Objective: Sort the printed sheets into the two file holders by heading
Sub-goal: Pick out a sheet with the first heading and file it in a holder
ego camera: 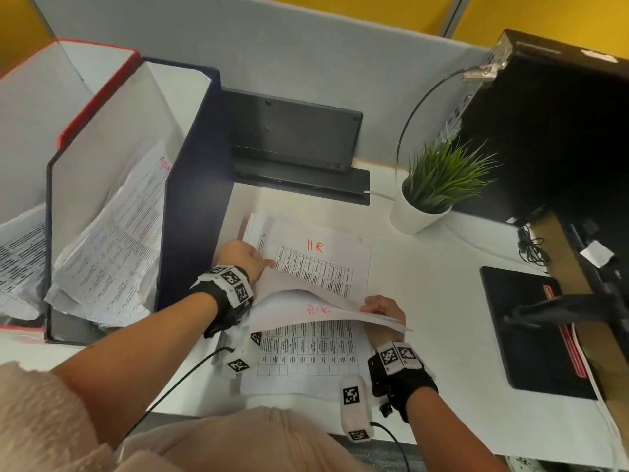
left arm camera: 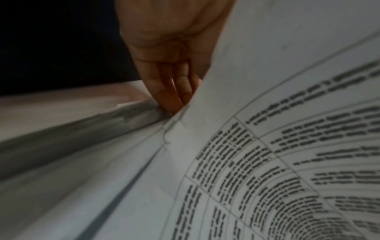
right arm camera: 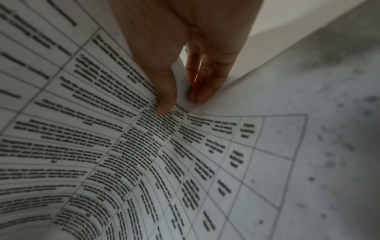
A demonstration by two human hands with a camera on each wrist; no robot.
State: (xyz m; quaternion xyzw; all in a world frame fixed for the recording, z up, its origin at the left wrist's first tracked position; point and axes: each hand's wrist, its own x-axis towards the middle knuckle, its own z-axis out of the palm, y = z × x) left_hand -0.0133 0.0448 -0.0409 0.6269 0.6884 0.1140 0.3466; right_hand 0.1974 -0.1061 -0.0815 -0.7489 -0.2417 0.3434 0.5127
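A stack of printed sheets (ego camera: 340,264) headed "H.R" in red lies on the white desk (ego camera: 442,301). One sheet (ego camera: 306,311) is lifted off the stack and arches between my hands, printed side down (left arm camera: 267,113) (right arm camera: 102,129). My left hand (ego camera: 262,264) (left arm camera: 174,105) holds its left edge by the stack's side, the thumb hidden behind the paper. My right hand (ego camera: 369,306) (right arm camera: 179,104) pinches its right edge between thumb and fingers. A navy file holder (ego camera: 194,199) at left holds crumpled sheets headed "ADM" (ego camera: 115,240). A red-edged holder (ego camera: 95,93) with sheets stands further left.
A potted plant (ego camera: 429,199) stands behind the stack to the right. A black computer case (ego camera: 551,124) and a black pad (ego camera: 531,328) occupy the right side. A black device (ego camera: 292,137) leans against the grey partition behind.
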